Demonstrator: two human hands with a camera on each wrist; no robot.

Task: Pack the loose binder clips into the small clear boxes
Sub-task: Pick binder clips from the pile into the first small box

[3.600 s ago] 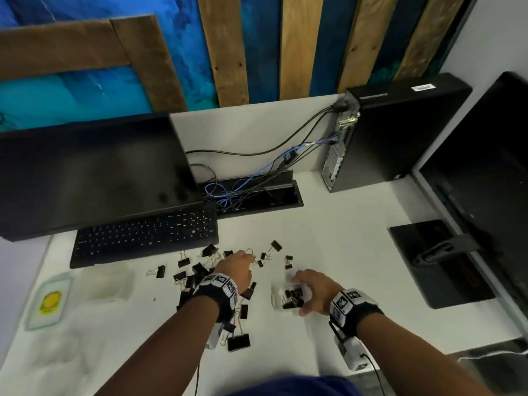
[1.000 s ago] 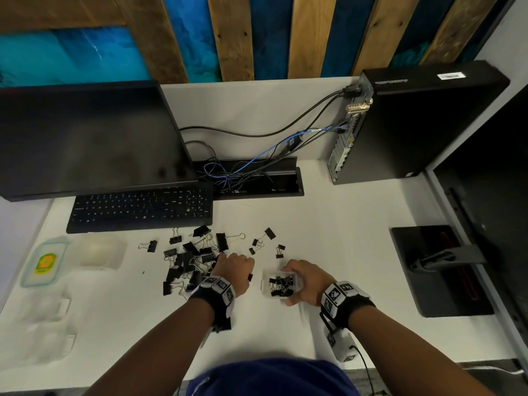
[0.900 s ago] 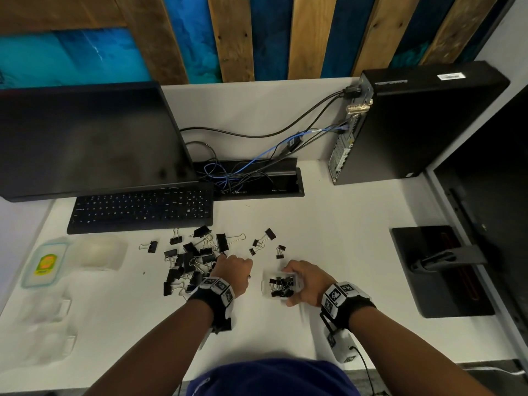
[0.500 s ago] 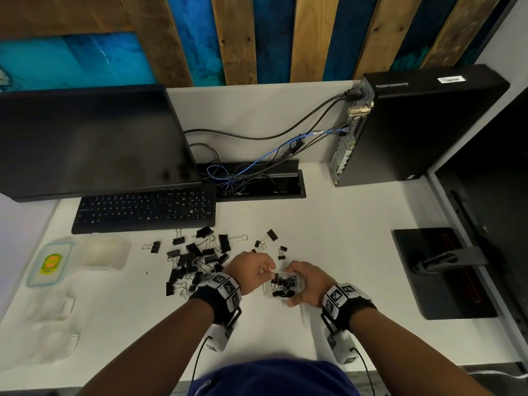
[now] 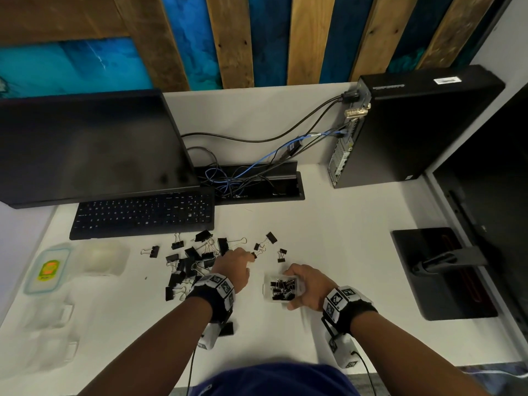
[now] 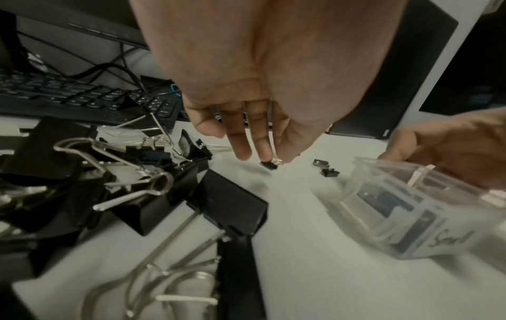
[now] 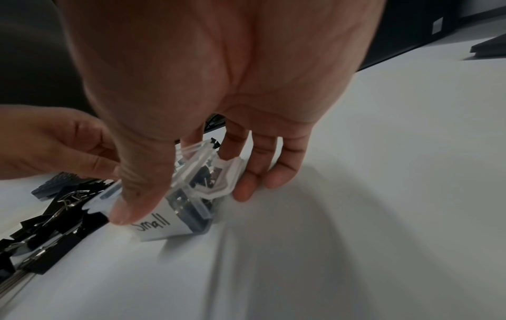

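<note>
My right hand grips a small clear box on the white desk; it holds several small black binder clips. In the right wrist view my right hand has its thumb on the near side and its fingers on the far side of the box, which bears a "Small" label. My left hand reaches past the box's left side. In the left wrist view its fingertips pinch a small binder clip just above the desk. A pile of loose black clips lies to the left.
Two more small clips lie beyond the box. A keyboard and monitor stand behind the pile. A computer tower is at back right and a monitor base at right. Clear containers and a labelled lid sit far left.
My left hand has moved from over the box, forward and left, to a small clip on the desk and has pinched it. My right hand keeps its hold on the box.
</note>
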